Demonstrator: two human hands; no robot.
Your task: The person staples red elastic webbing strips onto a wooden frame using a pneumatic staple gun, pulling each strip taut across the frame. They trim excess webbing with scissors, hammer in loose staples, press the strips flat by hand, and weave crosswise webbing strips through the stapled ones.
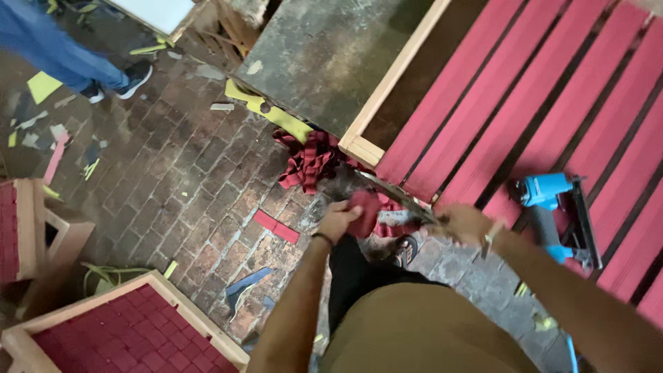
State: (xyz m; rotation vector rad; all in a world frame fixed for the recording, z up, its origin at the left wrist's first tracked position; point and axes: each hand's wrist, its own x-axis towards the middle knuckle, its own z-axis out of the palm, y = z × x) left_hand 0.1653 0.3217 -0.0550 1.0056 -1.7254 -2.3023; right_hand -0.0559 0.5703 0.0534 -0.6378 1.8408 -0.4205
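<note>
While left hand point(338, 220) pinches red webbing point(364, 211) taut beside frame corner point(360, 148), right hand point(461, 224), seemingly closed on scissors point(394, 193), should cut squarely.

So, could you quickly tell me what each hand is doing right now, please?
Left hand: closed on red webbing strap.
Right hand: closed on scissors.

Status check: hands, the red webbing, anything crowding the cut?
Left hand grips red webbing strip. Right hand holds scissors at the strip. Blue staple gun lies on the webbed frame, beside the right forearm.
</note>
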